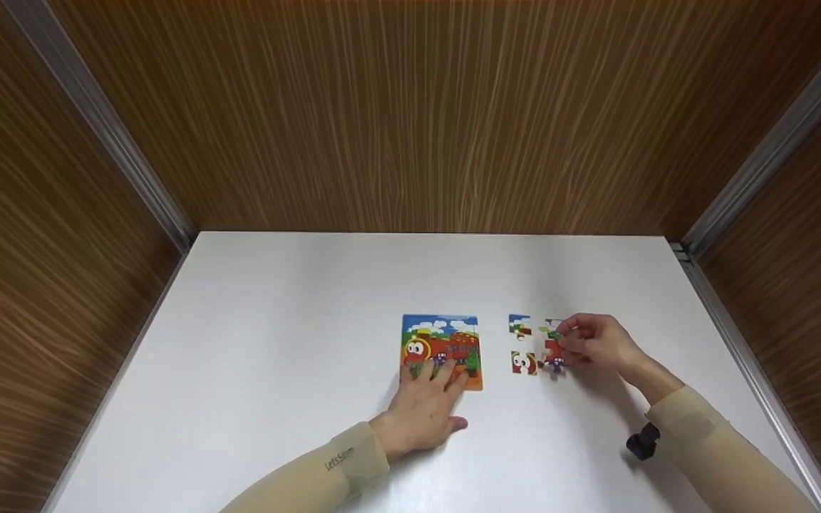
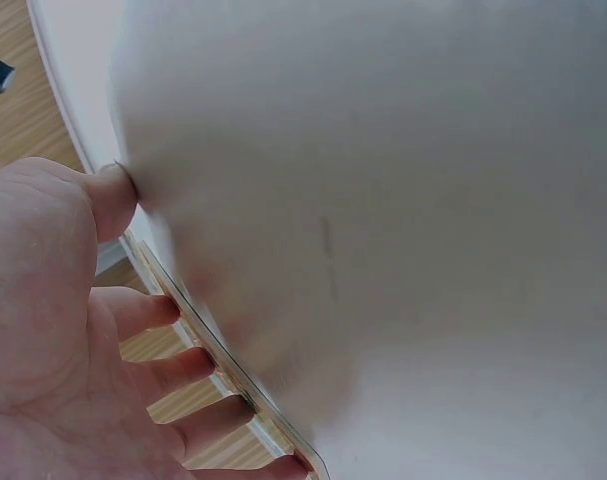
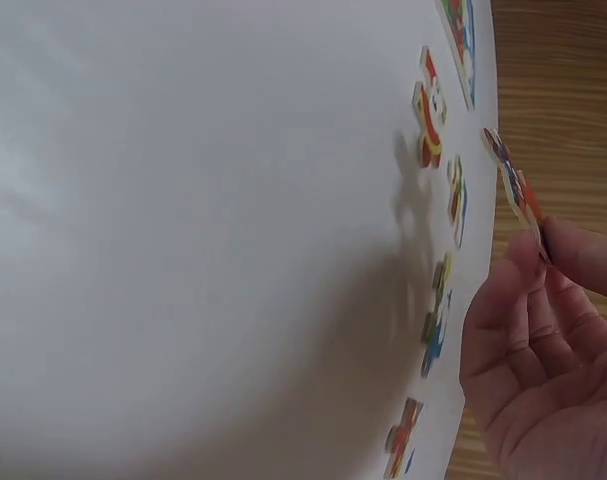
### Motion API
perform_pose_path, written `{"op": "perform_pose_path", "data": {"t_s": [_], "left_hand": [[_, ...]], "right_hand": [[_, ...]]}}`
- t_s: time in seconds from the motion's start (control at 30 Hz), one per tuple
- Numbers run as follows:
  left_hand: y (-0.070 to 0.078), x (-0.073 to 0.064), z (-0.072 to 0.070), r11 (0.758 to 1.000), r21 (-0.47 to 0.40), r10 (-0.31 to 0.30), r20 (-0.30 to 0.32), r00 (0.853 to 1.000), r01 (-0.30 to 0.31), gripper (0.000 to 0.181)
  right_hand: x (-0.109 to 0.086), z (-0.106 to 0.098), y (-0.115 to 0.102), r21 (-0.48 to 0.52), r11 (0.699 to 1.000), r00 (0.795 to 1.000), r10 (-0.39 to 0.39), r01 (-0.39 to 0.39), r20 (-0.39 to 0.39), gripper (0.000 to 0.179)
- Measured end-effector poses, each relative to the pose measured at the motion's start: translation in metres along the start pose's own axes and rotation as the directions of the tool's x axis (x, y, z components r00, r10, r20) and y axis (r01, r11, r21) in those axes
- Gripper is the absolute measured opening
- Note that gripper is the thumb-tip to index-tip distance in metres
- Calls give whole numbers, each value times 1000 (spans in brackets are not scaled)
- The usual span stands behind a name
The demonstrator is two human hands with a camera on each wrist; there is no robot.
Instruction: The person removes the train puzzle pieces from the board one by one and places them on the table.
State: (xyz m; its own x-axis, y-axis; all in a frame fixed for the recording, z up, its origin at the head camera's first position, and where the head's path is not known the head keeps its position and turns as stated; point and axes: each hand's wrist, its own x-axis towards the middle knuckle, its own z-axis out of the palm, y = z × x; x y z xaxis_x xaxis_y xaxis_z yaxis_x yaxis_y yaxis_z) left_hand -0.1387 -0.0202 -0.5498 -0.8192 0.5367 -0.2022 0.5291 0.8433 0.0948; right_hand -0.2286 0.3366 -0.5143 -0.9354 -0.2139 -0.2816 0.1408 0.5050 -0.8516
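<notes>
A picture board point(image 1: 442, 345) with a red cartoon train lies at the middle of the white table. My left hand point(image 1: 425, 410) rests on its lower part, fingers spread, thumb out to the side; the fingertips press along its edge in the left wrist view. To the right, my right hand point(image 1: 599, 347) pinches a jigsaw piece point(image 3: 518, 195) between thumb and fingertips, raised above the table. Near it lie several loose pieces: one with the train's eyes point(image 1: 524, 363), a blue-and-green one point(image 1: 519, 324) and a red one point(image 3: 403, 438). Fingers partly cover the pieces in the head view.
The white table point(image 1: 275, 320) is bounded by a wood-grain panel point(image 1: 425, 114) at the back and similar panels on both sides, with metal rails in the corners. A black device point(image 1: 643, 442) sits at the right wrist.
</notes>
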Motion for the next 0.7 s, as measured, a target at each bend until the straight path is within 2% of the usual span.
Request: {"op": "perform_pose_path", "data": {"t_s": [0.2,0.43,0.7], "left_hand": [[-1,-3,-1,1000,-2,1,4,1000,-1,79],[0,-4,-2,1000,5,3,12,1000,-3,80],[-1,-4,0,1000,-12,1,-10,1000,-1,78]], "right_hand": [[-4,-3,5,-88,995,998,31,-35,-46,28],[-9,-4,7,-103,993,997,45,-52,-67,26],[-10,-2,14,-131,989,995,52,-63,-88,21]]}}
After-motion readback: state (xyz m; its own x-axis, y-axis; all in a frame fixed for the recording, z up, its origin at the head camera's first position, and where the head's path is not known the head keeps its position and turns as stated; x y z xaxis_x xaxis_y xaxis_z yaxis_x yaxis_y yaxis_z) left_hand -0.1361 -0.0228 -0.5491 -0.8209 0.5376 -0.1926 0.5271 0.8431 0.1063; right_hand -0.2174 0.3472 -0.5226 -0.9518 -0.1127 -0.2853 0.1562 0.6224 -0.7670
